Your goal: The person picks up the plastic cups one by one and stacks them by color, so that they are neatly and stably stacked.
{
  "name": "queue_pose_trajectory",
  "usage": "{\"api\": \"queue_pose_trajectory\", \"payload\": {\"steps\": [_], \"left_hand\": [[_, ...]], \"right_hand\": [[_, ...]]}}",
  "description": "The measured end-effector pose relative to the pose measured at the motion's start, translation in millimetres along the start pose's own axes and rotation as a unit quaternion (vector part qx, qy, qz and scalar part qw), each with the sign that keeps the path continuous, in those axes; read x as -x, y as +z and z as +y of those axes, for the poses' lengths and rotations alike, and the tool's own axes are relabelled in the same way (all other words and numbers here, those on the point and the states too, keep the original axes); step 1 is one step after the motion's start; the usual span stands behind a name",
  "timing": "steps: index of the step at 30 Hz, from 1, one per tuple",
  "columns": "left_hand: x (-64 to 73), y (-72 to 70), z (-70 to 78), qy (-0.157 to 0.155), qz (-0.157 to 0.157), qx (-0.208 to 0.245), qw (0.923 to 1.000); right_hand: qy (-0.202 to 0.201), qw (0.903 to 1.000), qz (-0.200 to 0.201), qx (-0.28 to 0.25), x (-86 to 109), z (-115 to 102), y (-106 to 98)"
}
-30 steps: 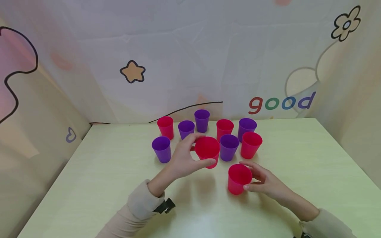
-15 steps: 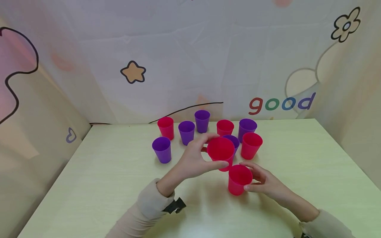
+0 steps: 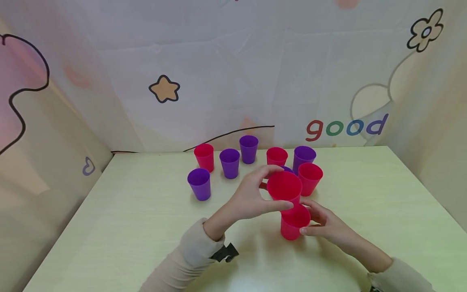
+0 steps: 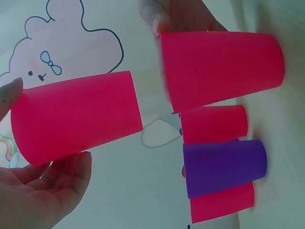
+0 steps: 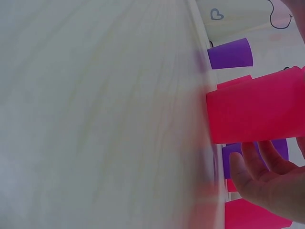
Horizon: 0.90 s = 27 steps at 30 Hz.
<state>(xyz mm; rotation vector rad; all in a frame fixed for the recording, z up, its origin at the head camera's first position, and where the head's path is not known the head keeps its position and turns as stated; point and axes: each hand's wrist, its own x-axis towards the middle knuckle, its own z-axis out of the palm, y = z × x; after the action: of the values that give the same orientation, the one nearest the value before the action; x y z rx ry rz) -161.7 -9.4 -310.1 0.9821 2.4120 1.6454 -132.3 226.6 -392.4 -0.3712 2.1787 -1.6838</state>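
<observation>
My left hand (image 3: 249,196) grips a red plastic cup (image 3: 284,186) by its sides, thumb at the front and fingers behind. The cup is upright with its mouth up. In the left wrist view this raised cup (image 4: 78,117) hangs clear above the rim of a second red cup (image 4: 221,69). That lower red cup (image 3: 292,229) stands upright on the table, its back rim overlapped by the raised one in the head view. My right hand (image 3: 330,225) holds it from the right, thumb in front and fingers curled behind; the right wrist view shows fingers (image 5: 255,164) along its side.
Behind the hands stand several upright cups on the pale table (image 3: 120,227): a purple cup (image 3: 200,184) and a red cup (image 3: 204,157) at left, a red cup (image 3: 310,178) and a purple cup (image 3: 304,156) at right. A printed cloth (image 3: 226,81) hangs behind.
My left hand has carried its red cup to the right, from beside the purple cup to over the lower red cup. The right hand and its cup have stayed put.
</observation>
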Motion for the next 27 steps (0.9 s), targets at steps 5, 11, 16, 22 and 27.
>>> {"api": "queue_pose_trajectory", "payload": {"steps": [5,11,16,22,27], "left_hand": [[-3.8,9.0,-1.0,0.003,-0.012,0.018,0.9998],[-6.1,19.9,-5.0,-0.009,-0.028,0.032,0.9990],[-5.8,24.8,-10.0,-0.014,-0.048,0.016,0.9986],[-6.6,27.0,-15.3,-0.015,-0.067,-0.005,0.9977],[-8.7,28.0,-20.8,-0.001,-0.082,-0.023,0.9963]], "right_hand": [[-0.007,0.9999,-0.008,-0.007,0.3,0,-1],[-0.017,0.9998,-0.012,0.002,-1.1,2,-2],[-0.032,0.9994,-0.015,0.006,-1.6,5,-2],[-0.036,0.9992,-0.016,0.001,-1.8,5,-2],[-0.041,0.9989,-0.021,-0.004,-1.8,4,-3]]}}
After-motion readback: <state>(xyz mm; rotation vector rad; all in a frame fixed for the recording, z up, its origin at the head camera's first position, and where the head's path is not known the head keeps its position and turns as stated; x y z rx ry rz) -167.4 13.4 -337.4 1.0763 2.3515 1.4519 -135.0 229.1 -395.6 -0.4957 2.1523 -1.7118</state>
